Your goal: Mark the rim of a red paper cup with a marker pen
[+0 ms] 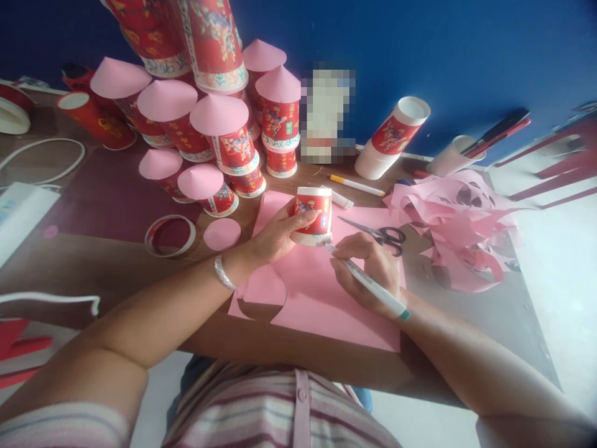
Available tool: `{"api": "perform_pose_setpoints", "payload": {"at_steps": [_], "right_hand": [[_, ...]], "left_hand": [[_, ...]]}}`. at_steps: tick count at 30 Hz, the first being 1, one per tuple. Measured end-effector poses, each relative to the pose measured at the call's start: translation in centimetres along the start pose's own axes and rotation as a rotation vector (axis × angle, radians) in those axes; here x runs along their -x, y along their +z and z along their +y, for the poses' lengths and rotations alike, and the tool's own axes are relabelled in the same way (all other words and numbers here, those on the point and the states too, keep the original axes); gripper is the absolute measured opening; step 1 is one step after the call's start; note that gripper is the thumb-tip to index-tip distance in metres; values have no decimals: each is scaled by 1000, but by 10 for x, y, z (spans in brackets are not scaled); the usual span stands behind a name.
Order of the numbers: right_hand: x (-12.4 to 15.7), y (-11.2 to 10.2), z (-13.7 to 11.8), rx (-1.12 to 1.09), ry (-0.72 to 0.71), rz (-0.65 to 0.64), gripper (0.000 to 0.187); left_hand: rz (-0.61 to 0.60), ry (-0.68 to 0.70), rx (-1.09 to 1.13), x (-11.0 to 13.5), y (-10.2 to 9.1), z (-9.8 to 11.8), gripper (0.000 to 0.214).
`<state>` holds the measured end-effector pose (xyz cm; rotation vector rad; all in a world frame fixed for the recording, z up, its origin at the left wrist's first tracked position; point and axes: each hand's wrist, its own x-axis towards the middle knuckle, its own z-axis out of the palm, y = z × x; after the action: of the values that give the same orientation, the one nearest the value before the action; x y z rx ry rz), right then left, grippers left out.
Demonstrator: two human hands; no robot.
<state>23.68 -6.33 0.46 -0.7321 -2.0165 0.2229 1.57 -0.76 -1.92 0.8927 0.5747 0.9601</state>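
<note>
A red paper cup (313, 214) with printed figures and a white band is gripped by my left hand (278, 233), thumb across its side. My right hand (368, 270) holds a white marker (373, 285) with a green end, its tip at the white band of the cup. Some small marks show on that band. Both hands are above a pink paper sheet (321, 292) with a round piece cut out of it. Black-handled scissors (387, 235) lie just beyond my right hand, and a white marker cap or pen (342, 199) lies behind the cup.
Several red cups with pink paper cones (219, 115) stand at the left, some stacked. A pink paper disc (222, 234) and a round lid-like ring (169, 236) lie nearby. Pink scraps (461, 211), a cup stack (393, 137) and a pen cup (456, 157) are at the right.
</note>
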Motion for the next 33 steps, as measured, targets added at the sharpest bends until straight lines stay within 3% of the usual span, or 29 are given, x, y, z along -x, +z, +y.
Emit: {"api": "perform_pose_setpoints", "payload": {"at_steps": [21, 33], "right_hand": [[0, 1, -3, 44, -6, -3, 20], [0, 3, -2, 78, -8, 5, 21]], "left_hand": [[-52, 15, -46, -2, 5, 1, 58], [-18, 14, -54, -1, 0, -4, 60]]}}
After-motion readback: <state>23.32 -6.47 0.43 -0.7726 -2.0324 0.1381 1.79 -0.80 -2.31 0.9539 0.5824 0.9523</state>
